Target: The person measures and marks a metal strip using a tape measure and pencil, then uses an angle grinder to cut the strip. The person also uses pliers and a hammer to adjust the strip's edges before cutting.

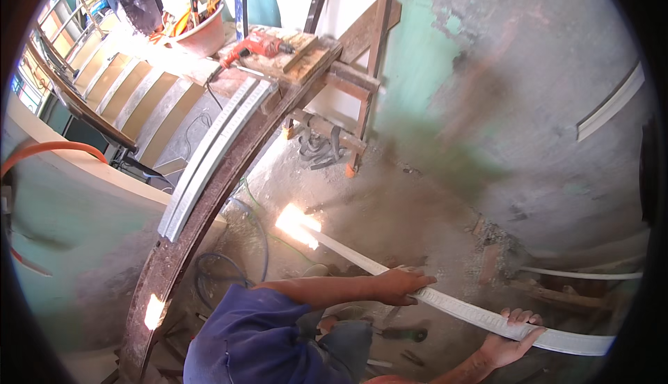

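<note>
Blue cloth sleeve (250, 328), bottom left of centre. One long white embossed strip (459, 308) slants across lower right, left hand (399, 286) and right hand (511, 342) fingers gripping it; grey dusty floor (362, 203) spreads past its upper edge. Two white ridged strips (226, 144) along left edge of dark-brown worktop (165, 269).

The strip (463, 310) looks matt and embossed, the wall (557, 57) rough.

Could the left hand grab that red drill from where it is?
Probably not: the left hand holds the long white strip, and the red drill lies well out of reach, near the far end of the brown beam.
</note>
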The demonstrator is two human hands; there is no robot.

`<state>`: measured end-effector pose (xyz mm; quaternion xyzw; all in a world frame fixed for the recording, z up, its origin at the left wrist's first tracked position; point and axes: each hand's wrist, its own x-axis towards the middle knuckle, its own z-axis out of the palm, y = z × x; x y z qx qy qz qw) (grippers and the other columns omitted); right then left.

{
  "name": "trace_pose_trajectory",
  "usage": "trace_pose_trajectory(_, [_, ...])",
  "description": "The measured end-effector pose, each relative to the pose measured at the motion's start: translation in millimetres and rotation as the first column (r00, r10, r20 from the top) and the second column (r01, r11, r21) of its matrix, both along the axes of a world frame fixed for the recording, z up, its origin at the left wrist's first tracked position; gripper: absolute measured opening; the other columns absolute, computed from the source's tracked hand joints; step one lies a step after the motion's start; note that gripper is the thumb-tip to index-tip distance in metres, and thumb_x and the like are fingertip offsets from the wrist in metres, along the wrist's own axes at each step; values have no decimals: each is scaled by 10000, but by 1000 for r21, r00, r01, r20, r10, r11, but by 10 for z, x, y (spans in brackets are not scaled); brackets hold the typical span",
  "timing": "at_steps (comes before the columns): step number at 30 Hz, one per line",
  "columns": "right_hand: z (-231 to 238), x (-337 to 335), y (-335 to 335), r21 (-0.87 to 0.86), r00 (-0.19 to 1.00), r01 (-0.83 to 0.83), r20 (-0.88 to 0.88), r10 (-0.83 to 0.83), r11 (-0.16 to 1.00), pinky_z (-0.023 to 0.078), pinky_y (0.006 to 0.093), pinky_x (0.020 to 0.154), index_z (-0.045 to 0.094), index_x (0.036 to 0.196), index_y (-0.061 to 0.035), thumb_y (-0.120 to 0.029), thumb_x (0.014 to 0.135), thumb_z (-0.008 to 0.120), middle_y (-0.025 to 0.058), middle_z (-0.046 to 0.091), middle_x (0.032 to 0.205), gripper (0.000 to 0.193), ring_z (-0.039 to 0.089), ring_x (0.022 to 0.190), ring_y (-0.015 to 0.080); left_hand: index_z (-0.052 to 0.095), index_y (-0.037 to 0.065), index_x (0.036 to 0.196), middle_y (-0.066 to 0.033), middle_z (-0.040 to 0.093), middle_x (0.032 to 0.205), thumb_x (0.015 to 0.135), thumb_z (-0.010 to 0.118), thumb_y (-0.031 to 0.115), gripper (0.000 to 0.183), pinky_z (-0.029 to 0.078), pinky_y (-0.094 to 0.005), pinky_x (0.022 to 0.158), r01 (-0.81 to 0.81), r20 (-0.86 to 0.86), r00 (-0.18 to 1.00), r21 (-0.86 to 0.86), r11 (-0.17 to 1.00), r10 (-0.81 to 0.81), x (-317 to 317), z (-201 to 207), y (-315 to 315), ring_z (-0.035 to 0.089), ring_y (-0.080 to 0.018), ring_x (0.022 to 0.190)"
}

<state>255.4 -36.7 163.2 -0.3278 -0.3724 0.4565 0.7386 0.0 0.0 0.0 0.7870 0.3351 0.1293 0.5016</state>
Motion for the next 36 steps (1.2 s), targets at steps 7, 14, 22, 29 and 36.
trace_pose_trajectory(7, [1077, 144, -221, 86, 952, 264, 139, -274, 961, 428, 377, 800, 524, 996, -97, -417, 1038, 552, 10, 436, 800, 323, 472, 772, 150, 402, 132, 1505, -187, 534, 1418, 911, 687, 334, 689, 468, -472, 1038, -205, -52, 977, -14, 979, 204, -480, 428, -461, 552, -373, 1275])
trace_pose_trajectory(14, [1417, 955, -695, 53, 690, 717, 80, -719, 695, 526, 424, 753, 565, 944, -50, -247, 963, 678, 53, 525, 809, 228, 518, 737, 182, 547, 48, 1401, -244, 611, 1346, 844, 774, 341, 670, 478, -449, 1044, -534, -468, 750, -11, 845, 467, -1986, -903, -1808, 608, -387, 1227])
trace_pose_trajectory(22, [1137, 2281, -1551, 73, 327, 938, 136, -935, 339, 542, 385, 790, 566, 974, -6, -181, 1000, 649, 73, 585, 860, 195, 591, 811, 178, 601, -8, 1307, -251, 685, 1146, 863, 726, 445, 647, 519, -439, 867, -675, -820, 485, -129, 726, 304, -2215, -1180, -2579, 666, -350, 1010])
trace_pose_trajectory(29, [272, 2867, -1697, -109, 230, 970, 143, -963, 216, 513, 352, 830, 592, 1071, 28, -118, 963, 677, 90, 640, 882, 201, 630, 844, 187, 664, 0, 1219, -205, 737, 1004, 883, 703, 415, 535, 559, -401, 670, -536, -554, 660, 127, 835, 508, -1407, -1352, -1399, 719, -292, 796])
trace_pose_trajectory(36, [264, 2963, -1706, -62, 206, 978, 284, -936, 197, 487, 359, 844, 592, 1029, 9, -165, 986, 656, 80, 636, 878, 190, 613, 849, 201, 553, 30, 1357, -136, 690, 983, 914, 727, 262, 530, 557, -387, 641, -725, -447, 689, -426, 541, 570, -653, -677, -444, 698, -244, 802])
